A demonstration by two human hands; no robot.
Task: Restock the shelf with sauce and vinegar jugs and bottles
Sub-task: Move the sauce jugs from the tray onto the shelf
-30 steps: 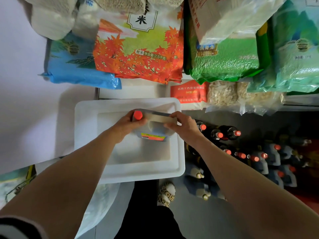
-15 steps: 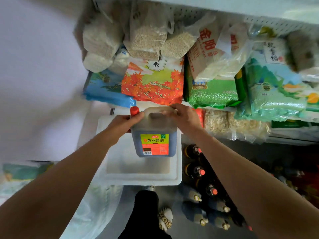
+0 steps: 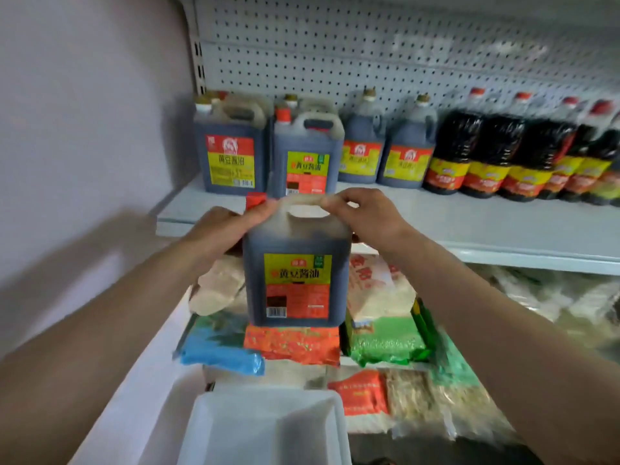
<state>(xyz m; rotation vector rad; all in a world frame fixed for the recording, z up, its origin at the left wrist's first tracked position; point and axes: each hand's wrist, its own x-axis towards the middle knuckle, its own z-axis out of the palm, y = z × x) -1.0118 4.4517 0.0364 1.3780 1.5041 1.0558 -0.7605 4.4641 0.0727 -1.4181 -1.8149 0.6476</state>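
Right hand [image 3: 365,219]: fingers curled over the top handle of the soy sauce jug [image 3: 297,266], gripping it. Left hand [image 3: 223,231]: fingers wrapped round the jug's left shoulder, just below the red cap [image 3: 256,200]. Jug upright, in the air, in front of the white shelf [image 3: 469,226] edge, label facing the camera. On the shelf behind: matching jug [image 3: 307,156], more jugs, dark bottles [image 3: 496,152]. Below: rice bags [image 3: 385,340], white tub [image 3: 268,427].

Right bottles [image 3: 600,156] blurred, cut off; bin [image 3: 268,427] cropped below
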